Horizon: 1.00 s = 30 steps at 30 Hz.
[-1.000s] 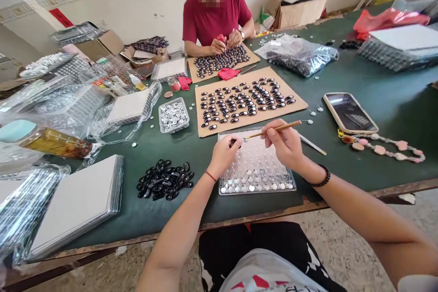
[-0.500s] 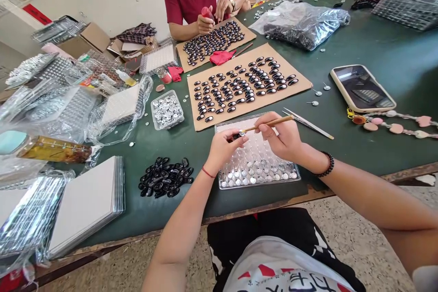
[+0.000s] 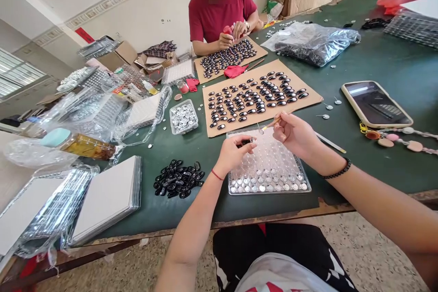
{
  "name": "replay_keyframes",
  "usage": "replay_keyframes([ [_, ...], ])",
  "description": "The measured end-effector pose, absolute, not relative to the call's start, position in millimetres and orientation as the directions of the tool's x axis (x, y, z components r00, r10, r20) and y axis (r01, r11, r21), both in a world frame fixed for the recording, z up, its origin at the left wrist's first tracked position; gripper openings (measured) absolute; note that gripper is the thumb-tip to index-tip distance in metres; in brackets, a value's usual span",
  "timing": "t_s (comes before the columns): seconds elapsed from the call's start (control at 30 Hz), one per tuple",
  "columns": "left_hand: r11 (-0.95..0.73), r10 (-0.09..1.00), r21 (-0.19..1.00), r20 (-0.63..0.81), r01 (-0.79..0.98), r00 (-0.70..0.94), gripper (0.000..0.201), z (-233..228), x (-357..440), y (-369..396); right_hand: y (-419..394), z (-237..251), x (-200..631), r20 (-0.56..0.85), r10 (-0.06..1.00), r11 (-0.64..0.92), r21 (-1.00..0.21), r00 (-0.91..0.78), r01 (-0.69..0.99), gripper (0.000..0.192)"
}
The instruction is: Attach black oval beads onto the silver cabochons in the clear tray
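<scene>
Broadly, the table (image 3: pixel 393 159) lay crowded, bare cloth only along its near edge and right of the tray (image 3: pixel 268 169). Beyond the tray sat the board (image 3: pixel 308 99). Over the tray's far edge, the left hand (image 3: pixel 234 153) pinched a dark piece (image 3: pixel 243 142); the right hand (image 3: pixel 294 136) pinched a stick (image 3: pixel 272 123), tip just beside it.

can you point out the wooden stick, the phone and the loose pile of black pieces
wooden stick (image 3: pixel 273 123), head view, on the shaft just beyond the right hand's fingers
phone (image 3: pixel 376 104), head view, middle of its dark screen
pile of black pieces (image 3: pixel 178 179), head view, centre of the heap
</scene>
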State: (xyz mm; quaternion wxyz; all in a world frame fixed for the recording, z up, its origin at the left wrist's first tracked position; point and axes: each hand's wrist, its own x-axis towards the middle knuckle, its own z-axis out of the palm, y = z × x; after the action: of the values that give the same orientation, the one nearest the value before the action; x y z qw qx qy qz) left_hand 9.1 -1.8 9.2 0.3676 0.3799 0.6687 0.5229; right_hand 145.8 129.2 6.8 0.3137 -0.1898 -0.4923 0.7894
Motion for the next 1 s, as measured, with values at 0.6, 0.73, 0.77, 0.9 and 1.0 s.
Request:
replay_keyframes([
  [0.6,0.218,0.874,0.946,-0.08,0.239,-0.48,0.022,-2,16,0,113,9,151,0.396,0.718,0.339,-0.917,-0.572,-0.21,0.02],
  [0.73,0.259,0.884,0.904,-0.081,0.34,-0.459,0.033,0,12,0,105,8,155,0.597,0.437,0.77,-0.635,-0.672,-0.063,0.02],
  [0.77,0.268,0.885,0.898,-0.087,0.349,-0.457,0.035,0,11,0,104,8,155,0.617,0.383,0.818,-0.573,-0.688,-0.058,0.02],
  [0.9,0.289,0.888,0.883,-0.103,0.37,-0.448,0.034,4,12,0,105,7,155,0.644,0.297,0.875,-0.479,-0.705,-0.069,0.018],
  [1.0,0.287,0.894,0.884,-0.109,0.368,-0.435,0.034,5,13,0,105,6,155,0.654,0.28,0.876,-0.474,-0.703,-0.093,0.016],
])
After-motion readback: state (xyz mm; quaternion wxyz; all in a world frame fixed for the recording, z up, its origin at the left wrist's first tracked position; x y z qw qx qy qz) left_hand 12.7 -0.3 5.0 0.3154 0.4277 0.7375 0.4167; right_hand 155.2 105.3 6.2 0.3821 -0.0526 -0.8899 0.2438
